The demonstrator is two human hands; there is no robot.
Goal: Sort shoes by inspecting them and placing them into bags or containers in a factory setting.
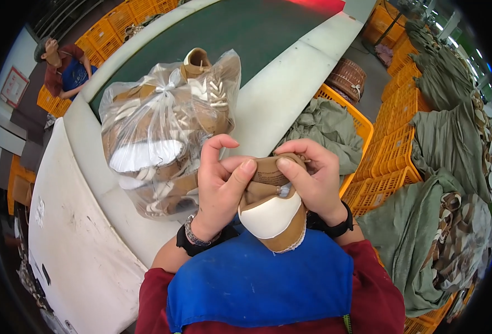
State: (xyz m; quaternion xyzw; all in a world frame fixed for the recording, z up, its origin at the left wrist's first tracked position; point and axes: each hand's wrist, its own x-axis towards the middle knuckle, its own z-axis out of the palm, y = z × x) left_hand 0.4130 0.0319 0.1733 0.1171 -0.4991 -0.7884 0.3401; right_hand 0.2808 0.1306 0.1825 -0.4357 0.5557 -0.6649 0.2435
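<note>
A brown and white shoe upper (273, 220) hangs between my two hands in front of the blue apron. My left hand (219, 186) pinches one side of its tongue between thumb and fingers. On the other side my right hand (312, 175) grips the same tongue, its thumb pressed on the lining. Printing shows on the tongue's inner face between my thumbs. Beyond my left hand, a tied clear plastic bag (168, 139) full of brown and white shoe uppers lies at the belt's edge.
A dark green conveyor belt (212, 33) with a pale stone border (290, 67) runs ahead. Right of me, orange crates (385, 156) carry green cloth (446, 106). A person (65, 67) stands beyond the belt at far left. A white padded surface (79, 239) lies at left.
</note>
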